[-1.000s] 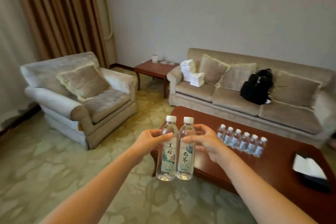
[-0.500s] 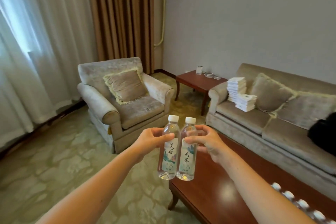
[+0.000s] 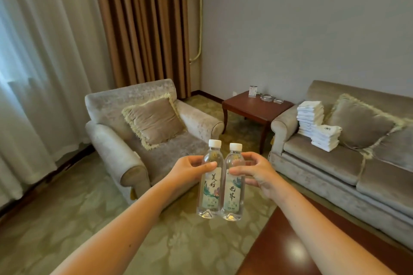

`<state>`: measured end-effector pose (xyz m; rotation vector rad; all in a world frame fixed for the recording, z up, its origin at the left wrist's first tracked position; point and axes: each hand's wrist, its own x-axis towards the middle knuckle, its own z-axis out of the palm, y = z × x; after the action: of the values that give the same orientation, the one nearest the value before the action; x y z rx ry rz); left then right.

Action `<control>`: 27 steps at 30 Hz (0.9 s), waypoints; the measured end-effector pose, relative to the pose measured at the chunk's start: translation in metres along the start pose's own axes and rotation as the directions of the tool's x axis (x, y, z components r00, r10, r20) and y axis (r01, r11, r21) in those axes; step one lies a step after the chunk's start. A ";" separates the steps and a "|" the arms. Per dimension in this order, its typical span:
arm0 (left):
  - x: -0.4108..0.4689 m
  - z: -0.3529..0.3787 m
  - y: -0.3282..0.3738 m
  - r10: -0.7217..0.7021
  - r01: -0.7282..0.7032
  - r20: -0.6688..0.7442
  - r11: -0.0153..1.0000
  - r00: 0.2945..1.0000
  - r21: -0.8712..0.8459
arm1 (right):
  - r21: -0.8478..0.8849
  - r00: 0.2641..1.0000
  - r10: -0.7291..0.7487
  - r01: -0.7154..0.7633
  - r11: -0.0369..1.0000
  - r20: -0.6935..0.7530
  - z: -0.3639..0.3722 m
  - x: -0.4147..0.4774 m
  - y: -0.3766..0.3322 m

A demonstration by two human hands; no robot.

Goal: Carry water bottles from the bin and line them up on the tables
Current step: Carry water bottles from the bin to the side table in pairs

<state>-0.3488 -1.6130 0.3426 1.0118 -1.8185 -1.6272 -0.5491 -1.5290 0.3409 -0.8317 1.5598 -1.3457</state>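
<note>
Two bottles upright, touching: left hand [image 3: 190,168] pinching left bottle [image 3: 211,182], right hand [image 3: 257,172] pinching right bottle [image 3: 233,185], likely bound for side table [image 3: 250,107] at one o'clock.

You've got one view only: wide-angle head cam, looking forward and slightly down past your outstretched forearms. It faces the room corner, armchair [image 3: 143,131] ahead-left, sofa [image 3: 348,163] right, side desk [image 3: 254,107] between them, all farther off. Near desk [image 3: 290,248] clips the lower-right edge.

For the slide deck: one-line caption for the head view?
Left hand and right hand each hold an upright water bottle, side by side, facing the side table.
</note>
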 end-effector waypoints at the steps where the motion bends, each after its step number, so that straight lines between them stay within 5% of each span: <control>1: 0.019 -0.012 0.002 -0.002 0.002 0.008 1.000 1.000 -0.008 | 0.000 1.000 -0.005 0.005 1.000 -0.015 0.006 0.019 -0.004; 14: 0.226 -0.089 0.006 0.005 -0.006 0.086 1.000 0.996 0.012 | -0.013 0.994 0.014 -0.015 1.000 -0.108 0.027 0.199 -0.042; 27: 0.508 -0.071 0.035 0.010 -0.012 0.127 1.000 0.992 0.014 | -0.006 0.989 0.029 -0.030 1.000 -0.145 -0.065 0.448 -0.089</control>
<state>-0.6064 -2.0580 0.3309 0.9216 -1.9172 -1.7086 -0.7846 -1.9258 0.3426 -0.7257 1.6838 -1.4057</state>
